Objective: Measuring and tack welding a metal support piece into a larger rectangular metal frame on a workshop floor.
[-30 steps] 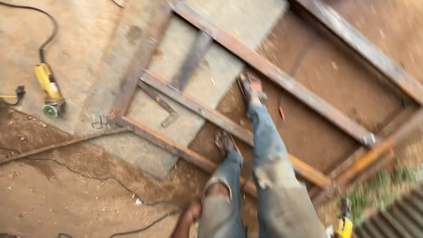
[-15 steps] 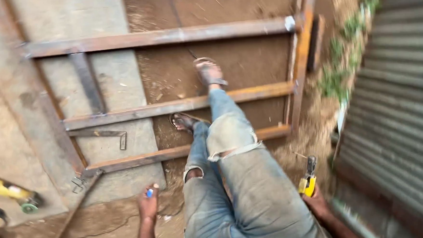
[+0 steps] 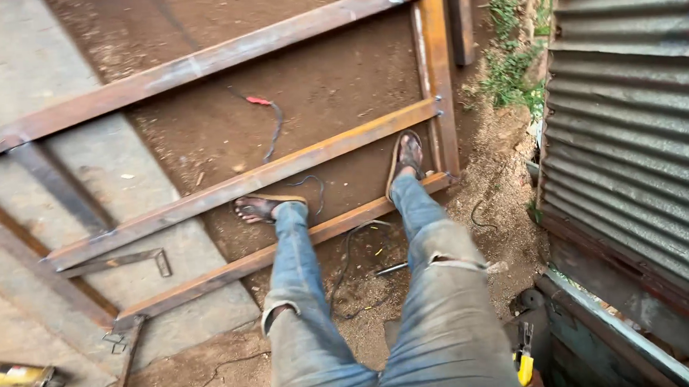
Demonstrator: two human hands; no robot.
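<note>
Your legs (image 3: 412,292) stand on the rusty metal frame (image 3: 250,183) – grinder (image 3: 20,377) far left, wavy wall (image 3: 631,123) right. Your hands? Maybe hidden below – can't tell.

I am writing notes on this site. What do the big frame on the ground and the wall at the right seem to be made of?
The frame looks like steel bar, bare and rusty orange-brown, pale at the joints. The wall looks like corrugated metal sheet, dull grey and ribbed, probably weathered.

Both hands are out of sight; the grinder (image 3: 20,377) (yellow, bottom left) and frame (image 3: 226,188) run off the edge.
</note>
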